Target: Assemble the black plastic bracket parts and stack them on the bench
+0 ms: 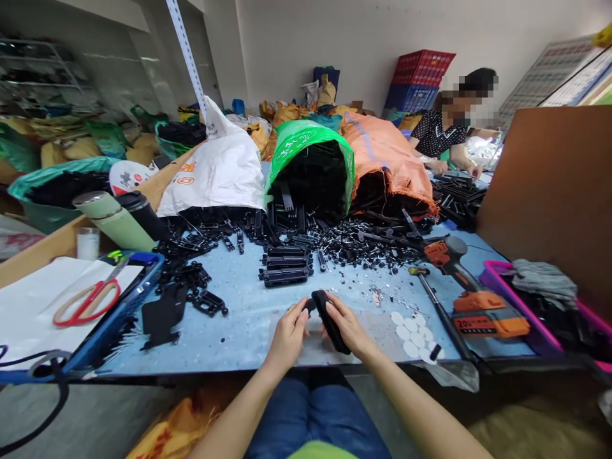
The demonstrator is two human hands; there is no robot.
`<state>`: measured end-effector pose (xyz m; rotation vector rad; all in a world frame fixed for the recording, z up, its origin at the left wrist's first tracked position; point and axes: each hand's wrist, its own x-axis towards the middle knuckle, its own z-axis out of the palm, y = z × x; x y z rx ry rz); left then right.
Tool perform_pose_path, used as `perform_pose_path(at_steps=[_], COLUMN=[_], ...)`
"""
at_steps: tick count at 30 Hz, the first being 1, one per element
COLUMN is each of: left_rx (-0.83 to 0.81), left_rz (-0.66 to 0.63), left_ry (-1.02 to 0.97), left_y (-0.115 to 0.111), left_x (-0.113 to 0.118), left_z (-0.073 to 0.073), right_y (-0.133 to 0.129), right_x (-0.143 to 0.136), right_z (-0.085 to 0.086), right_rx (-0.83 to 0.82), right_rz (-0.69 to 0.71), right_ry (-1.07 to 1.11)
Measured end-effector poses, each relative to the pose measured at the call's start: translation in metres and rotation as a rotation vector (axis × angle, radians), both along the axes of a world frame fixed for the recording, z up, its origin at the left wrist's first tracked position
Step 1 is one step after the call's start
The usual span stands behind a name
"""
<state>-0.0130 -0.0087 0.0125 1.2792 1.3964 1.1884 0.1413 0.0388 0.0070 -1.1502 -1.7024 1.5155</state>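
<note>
My right hand (pixel 342 319) is closed around a long black plastic part (pixel 335 326), held tilted above the front of the blue table. Close against its upper end, my left hand (pixel 291 328) pinches a small black piece (pixel 310 306). Whether the two pieces touch or are joined, I cannot tell. Beyond my hands lies a row of similar black parts (pixel 287 264). A heap of screws and small hardware (pixel 363 242) spreads behind them. Round white discs (pixel 412 336) lie to the right of my right hand.
An orange cordless drill (pixel 488 312) and a hammer (pixel 442 312) lie at right, beside a pink bin (pixel 507 287). White (pixel 220 166), green (pixel 306 131) and orange sacks (pixel 382 146) stand behind. At left are red scissors (pixel 90 299) and a blue basket (pixel 148 287). A co-worker (pixel 442 137) sits far right.
</note>
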Motion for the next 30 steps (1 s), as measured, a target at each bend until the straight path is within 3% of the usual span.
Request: perform_pose_path(at_steps=[3, 9, 15, 19, 23, 26, 28, 30], left_rx=[0.069, 0.260, 0.399, 0.486, 0.416, 0.218, 0.097, 0.085], left_rz=[0.037, 0.120, 0.381, 0.266, 0.255, 0.362, 0.400, 0.301], left_ry=[0.038, 0.275, 0.177, 0.208, 0.209, 0.213, 0.334, 0.565], left_y=[-0.008, -0.016, -0.014, -0.006, 0.001, -0.001, -0.005, -0.007], left_x=[0.009, 0.022, 0.048, 0.041, 0.035, 0.033, 0.027, 0.018], left_z=[0.008, 0.022, 0.030, 0.029, 0.012, -0.011, -0.021, -0.024], right_y=[-0.004, -0.002, -0.021, -0.031, -0.034, -0.011, 0.027, 0.083], right_x=[0.001, 0.024, 0.009, 0.001, -0.010, -0.010, 0.004, 0.030], right_z=[0.005, 0.019, 0.021, 0.016, 0.000, -0.011, -0.012, -0.006], right_rx=[-0.130, 0.257, 0.437, 0.496, 0.449, 0.465, 0.526, 0.629], right_rz=[-0.015, 0.114, -0.036, -0.092, -0.180, -0.038, 0.033, -0.074], right_ry=[0.196, 0.055, 0.179, 0.168, 0.135, -0.057, -0.239, -0.448])
